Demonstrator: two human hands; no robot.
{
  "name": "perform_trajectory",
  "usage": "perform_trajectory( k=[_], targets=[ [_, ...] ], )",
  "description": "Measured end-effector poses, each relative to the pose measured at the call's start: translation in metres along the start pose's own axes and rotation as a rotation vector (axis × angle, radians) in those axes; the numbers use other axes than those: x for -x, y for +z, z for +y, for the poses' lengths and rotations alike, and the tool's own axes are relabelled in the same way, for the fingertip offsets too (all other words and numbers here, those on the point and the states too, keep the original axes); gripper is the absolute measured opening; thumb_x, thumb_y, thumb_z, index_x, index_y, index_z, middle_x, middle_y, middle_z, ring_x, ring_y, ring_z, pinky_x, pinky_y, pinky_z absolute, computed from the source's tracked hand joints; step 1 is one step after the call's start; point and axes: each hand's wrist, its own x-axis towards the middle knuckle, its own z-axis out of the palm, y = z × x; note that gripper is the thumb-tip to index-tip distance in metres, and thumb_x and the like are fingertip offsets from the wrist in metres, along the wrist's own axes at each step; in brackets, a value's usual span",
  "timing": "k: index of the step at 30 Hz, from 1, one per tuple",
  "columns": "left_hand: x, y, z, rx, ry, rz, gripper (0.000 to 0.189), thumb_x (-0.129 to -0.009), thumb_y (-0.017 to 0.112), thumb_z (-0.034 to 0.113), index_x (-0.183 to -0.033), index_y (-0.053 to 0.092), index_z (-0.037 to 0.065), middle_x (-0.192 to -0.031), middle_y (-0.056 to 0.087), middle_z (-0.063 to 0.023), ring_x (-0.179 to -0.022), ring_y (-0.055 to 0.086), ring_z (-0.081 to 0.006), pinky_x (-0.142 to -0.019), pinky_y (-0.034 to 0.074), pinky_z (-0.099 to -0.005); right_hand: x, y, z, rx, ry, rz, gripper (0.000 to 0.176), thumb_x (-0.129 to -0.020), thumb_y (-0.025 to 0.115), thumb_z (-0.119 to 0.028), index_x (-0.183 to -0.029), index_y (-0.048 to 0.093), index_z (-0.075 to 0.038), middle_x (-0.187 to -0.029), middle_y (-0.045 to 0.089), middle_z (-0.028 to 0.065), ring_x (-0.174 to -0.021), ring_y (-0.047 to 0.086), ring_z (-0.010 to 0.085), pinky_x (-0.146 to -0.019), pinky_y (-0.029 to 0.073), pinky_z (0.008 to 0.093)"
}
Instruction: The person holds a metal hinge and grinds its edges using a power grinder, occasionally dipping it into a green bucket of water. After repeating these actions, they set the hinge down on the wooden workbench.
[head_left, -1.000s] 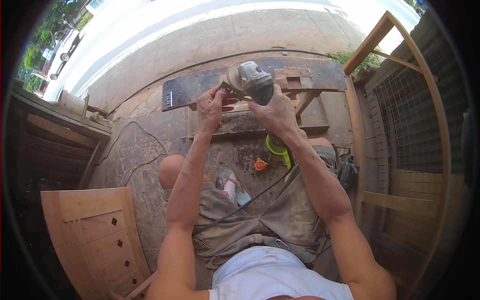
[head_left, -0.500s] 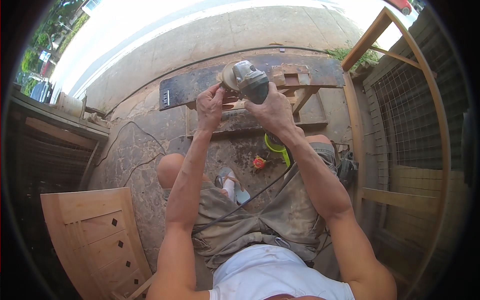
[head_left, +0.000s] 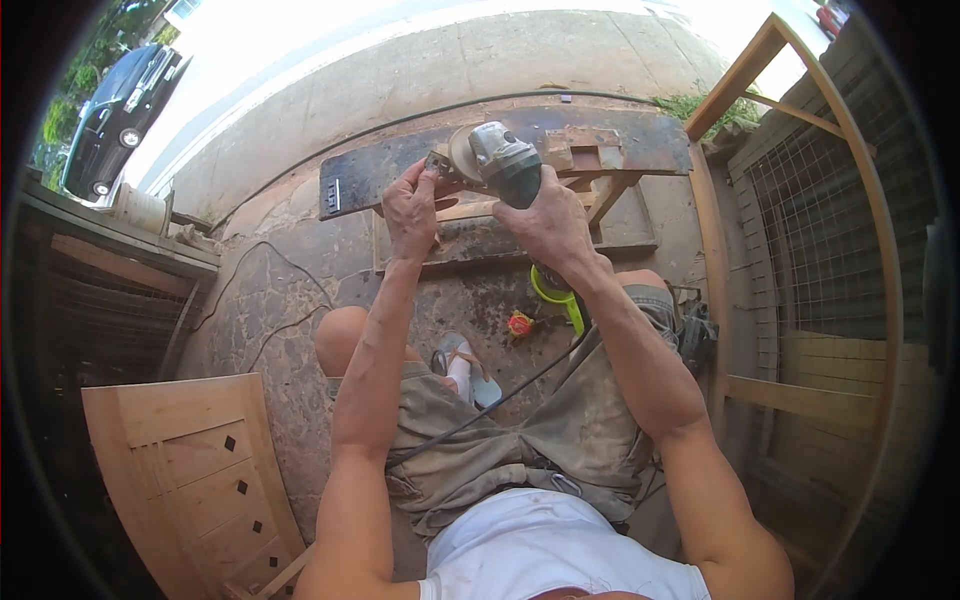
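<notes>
My right hand (head_left: 548,222) is wrapped round the body of an angle grinder (head_left: 512,175), held over the bench with its disc (head_left: 462,153) facing left. Between the fingertips of my left hand (head_left: 411,212) is a small dark squarish piece (head_left: 436,162). That piece sits just left of the disc, with a narrow gap between them. Beneath both hands stands a low dark wooden bench (head_left: 365,172). The grinder's black cord (head_left: 480,425) runs down across my lap.
A wooden block with a square recess (head_left: 585,150) lies on the bench. A red-orange tape measure (head_left: 519,324) and a yellow-green ring-shaped thing (head_left: 575,312) are on the floor. A carved wooden panel (head_left: 190,460) leans at left, a wooden frame (head_left: 865,180) stands at right.
My left hand has shifted slightly left, drawing the small piece away from the disc so that it now shows. The grinder has hardly moved. A black car has come farther into view at upper left.
</notes>
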Motion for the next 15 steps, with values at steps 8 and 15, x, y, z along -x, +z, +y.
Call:
perform_trajectory(
  k=[8, 15],
  targets=[
    [-0.0045, -0.0026, 0.0035, 0.031, -0.019, 0.054, 0.046, -0.117, 0.055, 0.013, -0.152, 0.055, -0.017, -0.112, 0.081, -0.0263, -0.096, 0.085, -0.0332, -0.077, 0.073, -0.0378, 0.0012, -0.0040, -0.0016, -0.003, 0.025, -0.016, 0.070, -0.087, 0.082, -0.042, -0.131, 0.062, 0.009, -0.111, 0.078, 0.0328, -0.108, 0.079, 0.0464, -0.098, 0.061, 0.0529],
    [-0.0064, -0.0088, 0.0063, 0.068, 0.026, 0.046, 0.045, -0.117, 0.053, 0.017, -0.145, 0.054, -0.018, -0.117, 0.081, -0.0281, -0.101, 0.085, -0.0357, -0.081, 0.073, -0.0402, 0.0022, -0.0079, -0.0024, 0.002, 0.026, -0.033, 0.072, -0.086, 0.081, -0.039, -0.132, 0.060, 0.012, -0.109, 0.078, 0.0348, -0.107, 0.079, 0.0486, -0.098, 0.060, 0.0539]
  ],
)
